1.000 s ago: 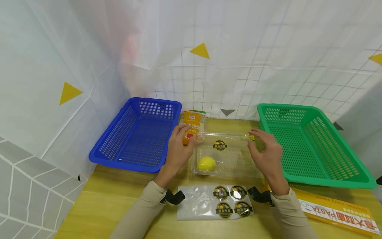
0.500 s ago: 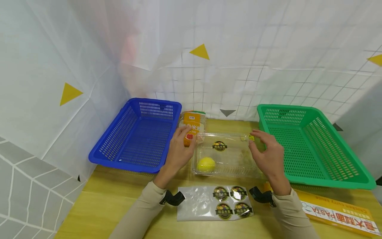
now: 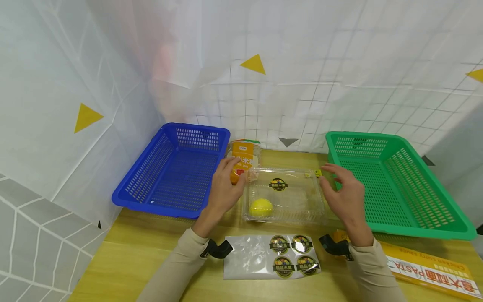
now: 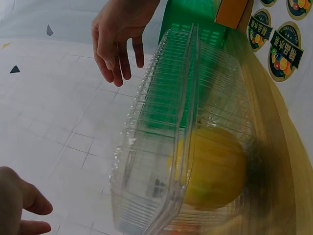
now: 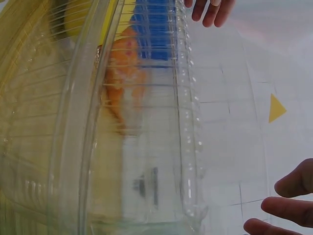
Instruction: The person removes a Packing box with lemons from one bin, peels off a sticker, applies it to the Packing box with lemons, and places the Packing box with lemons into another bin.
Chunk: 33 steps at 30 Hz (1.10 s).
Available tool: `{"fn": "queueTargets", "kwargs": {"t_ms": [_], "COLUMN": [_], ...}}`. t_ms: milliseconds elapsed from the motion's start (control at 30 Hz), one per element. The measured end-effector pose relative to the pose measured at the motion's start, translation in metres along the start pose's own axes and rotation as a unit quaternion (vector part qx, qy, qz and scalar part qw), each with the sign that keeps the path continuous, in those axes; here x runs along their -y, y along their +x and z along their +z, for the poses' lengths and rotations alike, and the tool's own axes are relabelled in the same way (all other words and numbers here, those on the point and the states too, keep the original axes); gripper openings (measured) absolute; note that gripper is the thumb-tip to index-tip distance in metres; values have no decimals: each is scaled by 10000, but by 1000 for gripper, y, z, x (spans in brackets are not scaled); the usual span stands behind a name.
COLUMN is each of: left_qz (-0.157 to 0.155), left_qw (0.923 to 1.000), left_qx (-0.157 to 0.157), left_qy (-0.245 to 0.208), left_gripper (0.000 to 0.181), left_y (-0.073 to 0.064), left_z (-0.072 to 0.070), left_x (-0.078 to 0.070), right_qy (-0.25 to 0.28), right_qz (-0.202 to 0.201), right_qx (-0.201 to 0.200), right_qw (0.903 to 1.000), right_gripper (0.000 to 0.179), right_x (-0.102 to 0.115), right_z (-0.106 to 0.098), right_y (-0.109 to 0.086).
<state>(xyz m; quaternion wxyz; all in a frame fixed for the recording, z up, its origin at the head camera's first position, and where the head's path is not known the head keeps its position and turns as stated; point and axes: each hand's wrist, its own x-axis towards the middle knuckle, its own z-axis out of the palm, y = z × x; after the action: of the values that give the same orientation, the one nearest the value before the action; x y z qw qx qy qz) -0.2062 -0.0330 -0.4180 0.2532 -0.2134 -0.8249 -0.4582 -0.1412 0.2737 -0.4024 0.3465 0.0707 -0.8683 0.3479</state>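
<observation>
Between my hands a clear plastic clamshell box (image 3: 294,201) sits closed on the table, a round black-and-gold fruit sticker (image 3: 278,184) on its lid. Inside, at the near left corner, lies a yellow rounded fruit (image 3: 261,207), also seen through the wall in the left wrist view as a yellow fruit (image 4: 212,166). My left hand (image 3: 226,184) hovers at the box's left side, fingers loosely bent and holding nothing. To the right of the box my right hand (image 3: 345,195) is raised, thumb and fingers spread apart with nothing between them.
A sticker sheet (image 3: 250,258) lies in front of the box. A blue basket (image 3: 181,176) stands left, a green basket (image 3: 381,184) right. Behind is an orange food bag (image 3: 243,157); a yellow pasta box (image 3: 430,268) lies at front right. A small yellow item (image 3: 318,173) shows behind the box.
My right hand has drawn a little to the right, away from the box's side. The left hand, the box and the fruit have stayed in place.
</observation>
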Motion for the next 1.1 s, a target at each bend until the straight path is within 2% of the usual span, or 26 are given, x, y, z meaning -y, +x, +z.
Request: {"fn": "queueTargets", "kwargs": {"t_ms": [500,633,733,800,900,1000,1100], "left_qz": [-181,-403,-752,-1045,-1393,-1734,-2133], "left_qw": [9997,9974,9907,9837,9730,9628,9507], "left_qx": [177,571,1096,1444,1838,2065,2218], "left_qy": [-21,182,297,227,58,-151,-393], "left_gripper": [40,40,44,49,52,51,53], "left_y": [1,-1,-5,-8,-9,-11,-12], "left_z": [-2,3,8,11,14,16,15], "left_x": [-2,-1,1,2,4,5,4], "right_qy": [6,-65,-139,-261,-421,-440,-298], "right_qz": [-50,-28,310,658,1211,1755,2189], "right_qx": [65,155,556,1027,1806,2428,2772], "right_qw": [10000,9999,9979,9922,9752,9531,9351], "right_gripper": [28,29,32,38,52,66,75], "right_x": [-2,-2,1,3,5,4,0], "right_z": [-1,-1,0,1,3,6,8], "right_y": [-1,-1,-2,-4,-4,-4,-4]}}
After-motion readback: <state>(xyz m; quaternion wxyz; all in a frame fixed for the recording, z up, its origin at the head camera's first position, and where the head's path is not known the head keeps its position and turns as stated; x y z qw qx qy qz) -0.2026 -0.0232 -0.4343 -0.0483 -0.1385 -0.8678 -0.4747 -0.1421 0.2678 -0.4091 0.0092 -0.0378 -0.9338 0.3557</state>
